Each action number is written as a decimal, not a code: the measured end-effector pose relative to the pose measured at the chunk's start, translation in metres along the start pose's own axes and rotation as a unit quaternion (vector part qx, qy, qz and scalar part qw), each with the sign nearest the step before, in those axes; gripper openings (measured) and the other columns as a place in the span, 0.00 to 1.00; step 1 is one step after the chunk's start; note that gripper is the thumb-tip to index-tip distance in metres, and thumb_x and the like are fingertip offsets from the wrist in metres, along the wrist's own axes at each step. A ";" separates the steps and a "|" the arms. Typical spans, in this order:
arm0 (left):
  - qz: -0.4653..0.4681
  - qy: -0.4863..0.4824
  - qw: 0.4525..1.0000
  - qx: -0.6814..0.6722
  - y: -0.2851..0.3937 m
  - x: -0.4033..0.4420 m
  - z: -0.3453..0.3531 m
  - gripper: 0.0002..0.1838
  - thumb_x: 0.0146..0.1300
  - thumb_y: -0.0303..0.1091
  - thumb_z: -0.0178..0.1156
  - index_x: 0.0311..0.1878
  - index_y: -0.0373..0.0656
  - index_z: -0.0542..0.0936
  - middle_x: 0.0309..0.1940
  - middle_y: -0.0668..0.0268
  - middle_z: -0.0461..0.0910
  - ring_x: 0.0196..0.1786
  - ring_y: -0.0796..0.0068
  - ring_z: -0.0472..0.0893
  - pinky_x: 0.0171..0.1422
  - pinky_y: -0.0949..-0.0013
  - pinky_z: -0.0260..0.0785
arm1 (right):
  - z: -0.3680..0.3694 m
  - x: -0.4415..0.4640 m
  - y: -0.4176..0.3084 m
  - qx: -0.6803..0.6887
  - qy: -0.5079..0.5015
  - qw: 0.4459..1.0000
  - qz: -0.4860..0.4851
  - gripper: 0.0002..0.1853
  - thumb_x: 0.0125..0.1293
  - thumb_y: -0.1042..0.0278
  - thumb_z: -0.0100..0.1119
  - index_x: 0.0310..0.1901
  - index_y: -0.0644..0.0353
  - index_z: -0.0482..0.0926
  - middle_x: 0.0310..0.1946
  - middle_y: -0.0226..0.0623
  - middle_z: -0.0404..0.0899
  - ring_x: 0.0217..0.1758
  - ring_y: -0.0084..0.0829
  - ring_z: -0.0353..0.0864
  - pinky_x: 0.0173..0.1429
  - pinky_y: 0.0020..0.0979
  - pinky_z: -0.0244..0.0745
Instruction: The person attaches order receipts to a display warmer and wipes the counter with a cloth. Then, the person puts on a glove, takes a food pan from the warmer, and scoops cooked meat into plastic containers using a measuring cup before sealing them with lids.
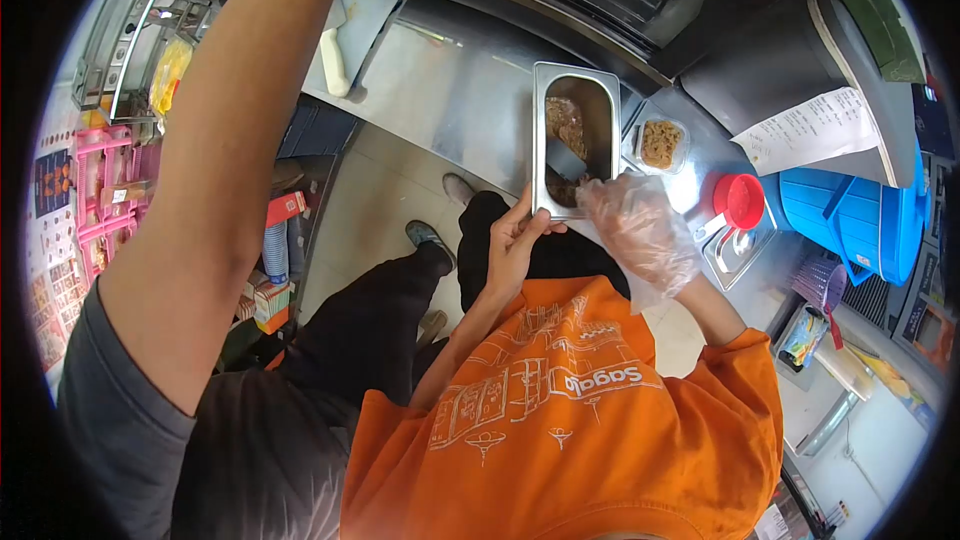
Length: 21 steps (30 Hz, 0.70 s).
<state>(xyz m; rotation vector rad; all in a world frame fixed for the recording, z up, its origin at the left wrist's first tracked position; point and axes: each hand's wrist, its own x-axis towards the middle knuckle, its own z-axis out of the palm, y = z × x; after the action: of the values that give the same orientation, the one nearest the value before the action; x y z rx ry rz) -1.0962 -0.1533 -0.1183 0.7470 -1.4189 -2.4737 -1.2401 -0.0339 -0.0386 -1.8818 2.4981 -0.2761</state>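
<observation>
My left hand grips the near left corner of a deep steel food pan, its thumb over the rim. In the pan lies a brown, crumbly food, with darker bits near the close end. My right hand, in a clear plastic glove, is closed over the near right side of the pan. From its fingers a flat grey spatula blade reaches down into the food; the glove hides the handle. Just right of the pan stands a small clear tub of similar brown crumbs.
A red measuring cup sits by a small steel tray. At left, another person's bare arm reaches across the counter, past a white-handled tool. A blue plastic container and handwritten paper are at right.
</observation>
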 end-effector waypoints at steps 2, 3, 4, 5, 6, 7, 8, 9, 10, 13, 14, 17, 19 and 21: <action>0.001 -0.003 1.000 -0.003 0.000 0.001 0.000 0.28 0.69 0.33 0.52 0.69 0.36 0.60 0.49 0.63 0.79 0.42 0.78 0.80 0.53 0.71 0.72 | 0.007 0.006 -0.004 0.081 -0.066 0.993 0.050 0.06 0.55 0.72 0.56 0.35 0.58 0.74 0.22 0.36 0.73 0.27 0.40 0.77 0.31 0.38 0.72; -0.001 -0.004 1.000 -0.003 -0.001 0.001 -0.001 0.28 0.69 0.33 0.52 0.69 0.36 0.60 0.49 0.63 0.79 0.42 0.78 0.80 0.53 0.71 0.72 | -0.001 0.013 -0.004 0.111 -0.054 0.991 0.056 0.08 0.57 0.72 0.57 0.38 0.63 0.78 0.20 0.35 0.74 0.24 0.36 0.77 0.30 0.37 0.71; -0.004 -0.005 1.000 -0.004 -0.001 0.001 -0.002 0.28 0.69 0.33 0.52 0.69 0.36 0.59 0.49 0.63 0.79 0.42 0.78 0.80 0.53 0.71 0.72 | -0.002 0.015 -0.001 0.211 -0.024 0.969 0.130 0.07 0.59 0.71 0.56 0.37 0.63 0.79 0.21 0.38 0.75 0.25 0.38 0.77 0.30 0.36 0.72; -0.002 -0.008 1.000 0.000 -0.001 0.000 -0.001 0.28 0.69 0.34 0.52 0.69 0.36 0.59 0.49 0.63 0.79 0.42 0.78 0.80 0.53 0.71 0.72 | -0.003 0.015 0.002 0.306 0.006 0.930 0.201 0.08 0.61 0.69 0.55 0.36 0.64 0.80 0.22 0.41 0.76 0.25 0.40 0.77 0.30 0.35 0.72; 0.000 -0.012 1.000 0.004 0.002 -0.001 0.002 0.28 0.69 0.34 0.52 0.69 0.36 0.59 0.48 0.63 0.80 0.42 0.78 0.80 0.52 0.71 0.72 | -0.005 0.013 0.006 0.396 0.036 0.877 0.270 0.09 0.63 0.67 0.55 0.35 0.65 0.80 0.23 0.45 0.78 0.25 0.42 0.77 0.30 0.35 0.72; 0.003 -0.016 1.000 0.007 0.003 0.000 0.004 0.28 0.69 0.34 0.53 0.69 0.36 0.59 0.48 0.63 0.80 0.42 0.78 0.80 0.52 0.72 0.72 | 0.007 0.006 0.008 0.400 0.057 0.853 0.330 0.12 0.65 0.65 0.54 0.36 0.65 0.82 0.23 0.40 0.79 0.24 0.34 0.76 0.33 0.31 0.70; 0.006 -0.015 1.000 0.004 0.003 0.000 0.005 0.28 0.70 0.34 0.53 0.69 0.36 0.59 0.48 0.63 0.80 0.42 0.78 0.80 0.52 0.72 0.72 | 0.010 -0.003 0.014 0.430 0.055 0.830 0.352 0.12 0.65 0.65 0.54 0.37 0.64 0.82 0.22 0.37 0.78 0.25 0.30 0.74 0.33 0.29 0.69; 0.008 -0.012 1.000 0.002 0.003 0.000 0.006 0.28 0.70 0.35 0.52 0.69 0.36 0.59 0.48 0.63 0.80 0.42 0.78 0.80 0.52 0.72 0.72 | 0.008 -0.006 0.018 0.458 0.051 0.806 0.371 0.12 0.65 0.65 0.54 0.39 0.64 0.82 0.21 0.34 0.77 0.25 0.26 0.73 0.33 0.28 0.68; 0.011 -0.009 1.000 0.000 0.002 0.000 0.006 0.28 0.70 0.35 0.52 0.70 0.36 0.59 0.48 0.63 0.80 0.42 0.78 0.80 0.51 0.72 0.72 | 0.006 -0.008 0.020 0.486 0.047 0.780 0.390 0.12 0.65 0.65 0.55 0.40 0.64 0.83 0.21 0.31 0.75 0.25 0.23 0.71 0.33 0.26 0.67; 0.000 -0.002 1.000 -0.016 0.000 0.001 -0.001 0.29 0.70 0.34 0.52 0.70 0.35 0.58 0.48 0.63 0.80 0.42 0.78 0.80 0.51 0.72 0.72 | 0.000 -0.011 0.021 0.498 0.060 0.752 0.427 0.12 0.66 0.64 0.55 0.39 0.63 0.83 0.20 0.26 0.72 0.25 0.16 0.67 0.31 0.22 0.63; -0.003 0.001 1.000 -0.017 -0.001 0.001 -0.002 0.29 0.70 0.34 0.52 0.70 0.35 0.58 0.48 0.63 0.80 0.42 0.78 0.80 0.51 0.72 0.72 | -0.007 -0.010 0.021 0.483 0.061 0.761 0.429 0.12 0.66 0.64 0.55 0.39 0.63 0.83 0.20 0.25 0.72 0.25 0.15 0.66 0.31 0.21 0.63; 0.006 -0.001 1.000 -0.006 -0.005 0.003 -0.005 0.28 0.70 0.33 0.51 0.70 0.36 0.58 0.50 0.64 0.78 0.42 0.79 0.79 0.51 0.72 0.72 | -0.001 -0.018 0.011 0.309 0.103 0.892 0.314 0.11 0.67 0.65 0.54 0.39 0.62 0.83 0.22 0.36 0.77 0.24 0.30 0.72 0.31 0.32 0.66; 0.003 0.009 1.000 0.004 -0.001 0.002 -0.003 0.28 0.70 0.33 0.51 0.70 0.37 0.59 0.45 0.65 0.79 0.40 0.79 0.80 0.48 0.75 0.70 | 0.000 -0.016 0.009 0.282 0.136 0.910 0.270 0.11 0.68 0.65 0.53 0.39 0.62 0.82 0.25 0.42 0.79 0.26 0.40 0.75 0.33 0.37 0.68; 0.005 0.011 1.000 -0.005 0.001 0.001 -0.002 0.28 0.70 0.33 0.51 0.70 0.37 0.59 0.46 0.65 0.79 0.41 0.80 0.80 0.49 0.75 0.70 | -0.010 -0.010 0.008 0.333 0.098 0.885 0.309 0.11 0.68 0.65 0.53 0.38 0.62 0.82 0.27 0.46 0.79 0.29 0.44 0.78 0.35 0.39 0.70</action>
<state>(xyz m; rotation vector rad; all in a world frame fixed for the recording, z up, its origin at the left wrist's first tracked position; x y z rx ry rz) -1.0964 -0.1559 -0.1191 0.7608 -1.3989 -2.4565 -1.2461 -0.0203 -0.0313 -0.7914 2.4725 -1.1522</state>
